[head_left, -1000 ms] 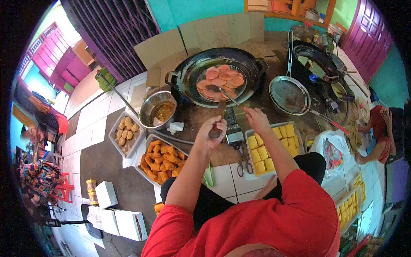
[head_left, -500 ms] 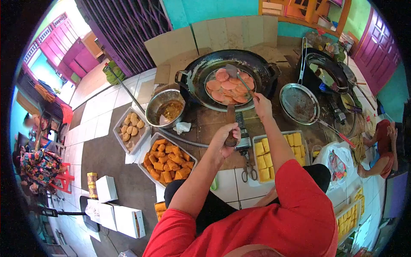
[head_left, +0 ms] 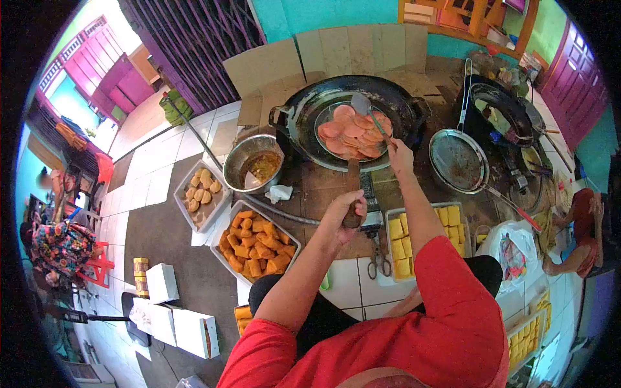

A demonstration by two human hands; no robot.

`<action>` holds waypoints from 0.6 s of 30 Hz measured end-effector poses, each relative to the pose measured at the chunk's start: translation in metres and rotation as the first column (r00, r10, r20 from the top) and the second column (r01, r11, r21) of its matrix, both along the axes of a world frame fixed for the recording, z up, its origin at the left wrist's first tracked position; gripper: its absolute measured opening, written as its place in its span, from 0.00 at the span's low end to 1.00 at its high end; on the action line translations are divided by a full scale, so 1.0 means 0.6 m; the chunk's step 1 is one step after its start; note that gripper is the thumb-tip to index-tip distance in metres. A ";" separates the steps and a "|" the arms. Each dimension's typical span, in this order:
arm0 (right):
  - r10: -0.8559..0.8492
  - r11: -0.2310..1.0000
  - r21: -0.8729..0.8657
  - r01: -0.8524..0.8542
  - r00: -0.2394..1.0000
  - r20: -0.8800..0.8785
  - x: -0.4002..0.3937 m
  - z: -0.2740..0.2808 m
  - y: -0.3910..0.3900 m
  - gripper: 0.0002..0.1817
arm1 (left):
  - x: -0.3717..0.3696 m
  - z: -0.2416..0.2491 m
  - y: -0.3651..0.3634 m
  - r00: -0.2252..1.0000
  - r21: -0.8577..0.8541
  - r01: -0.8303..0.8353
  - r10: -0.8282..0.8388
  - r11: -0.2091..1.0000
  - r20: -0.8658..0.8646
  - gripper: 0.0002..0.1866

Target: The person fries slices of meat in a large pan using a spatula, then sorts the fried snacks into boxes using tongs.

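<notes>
Left hand (head_left: 343, 212) fingers close round a wooden handle (head_left: 353, 173) pointing far; right hand (head_left: 400, 159) fingers grip a spatula (head_left: 372, 116), long axis slanting far-left over the wok (head_left: 402, 111).

My one view looks from my head, forward and steeply down over my red shirt (head_left: 401, 326), with my hands (head_left: 343, 213) near the middle and the wok (head_left: 400, 108) just beyond; its wide round field reaches the purple door (head_left: 572, 61) at far right.

I record pink discs (head_left: 352, 132) within a black wok (head_left: 396, 98), upper centre; orange-brown pieces (head_left: 255, 242), left of centre; yellow blocks (head_left: 399, 248), right of centre; plain red shirt (head_left: 388, 336), lower centre; multicoloured floral clothing (head_left: 58, 249), far left.
</notes>
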State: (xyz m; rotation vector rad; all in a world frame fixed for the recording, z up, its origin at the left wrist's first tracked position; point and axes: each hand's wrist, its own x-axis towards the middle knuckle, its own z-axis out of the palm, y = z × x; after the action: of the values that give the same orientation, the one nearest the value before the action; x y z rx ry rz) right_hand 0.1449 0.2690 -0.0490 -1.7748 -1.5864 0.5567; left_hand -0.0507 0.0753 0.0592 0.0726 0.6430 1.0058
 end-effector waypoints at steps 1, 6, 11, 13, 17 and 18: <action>0.029 1.000 0.005 -0.028 0.999 -0.042 0.002 -0.006 0.011 0.19 | -0.002 -0.003 0.001 1.000 0.017 0.018 -0.018 1.000 0.004 0.09; 0.139 0.989 0.061 -0.134 0.987 -0.085 0.001 0.004 -0.012 0.19 | -0.006 -0.007 0.010 0.999 -0.048 0.012 -0.010 0.999 0.045 0.09; 0.212 0.915 0.277 -0.293 0.934 0.289 0.004 0.041 -0.124 0.19 | -0.023 -0.010 0.021 0.999 -0.077 0.017 -0.013 0.997 0.053 0.09; 0.218 0.912 0.264 -0.315 0.915 0.341 0.009 0.052 -0.155 0.19 | -0.019 0.004 0.018 1.000 -0.029 -0.008 0.008 1.000 0.006 0.12; 0.237 0.871 0.311 -0.380 0.880 0.411 0.024 0.056 -0.188 0.19 | -0.027 0.006 0.018 0.997 -0.049 0.007 -0.003 0.999 0.082 0.11; 0.240 0.880 0.291 -0.375 0.881 0.407 0.026 0.063 -0.197 0.20 | -0.025 0.015 0.014 0.999 -0.030 -0.005 0.006 1.000 0.044 0.11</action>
State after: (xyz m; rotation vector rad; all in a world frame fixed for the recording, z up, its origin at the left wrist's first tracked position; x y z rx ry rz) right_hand 0.1603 0.1507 -0.0114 -1.3973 -2.0994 0.0588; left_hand -0.0657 0.0838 0.0684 0.0222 0.6183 0.9998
